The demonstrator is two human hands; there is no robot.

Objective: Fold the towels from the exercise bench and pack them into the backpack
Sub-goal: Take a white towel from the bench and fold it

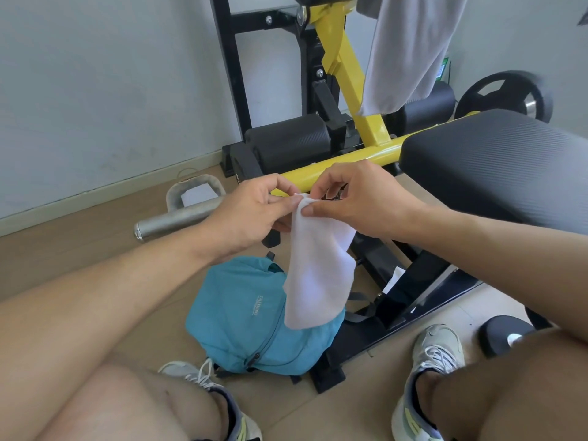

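A small white towel (318,268) hangs in the air above the teal backpack (241,313), which lies on the floor between my feet. My left hand (251,211) and my right hand (356,198) both pinch the towel's top edge, fingertips close together. The towel's lower end drapes over the backpack's right side. A grey towel (410,49) hangs from the upper part of the exercise bench frame at the top right. The bench's black padded seat (496,163) is to the right of my hands.
The yellow and black bench frame (346,74) stands ahead, with black foam rollers at its base. A metal bar handle (178,218) lies on the floor at left. A weight plate (506,93) sits at the far right. My shoes (436,348) flank the backpack.
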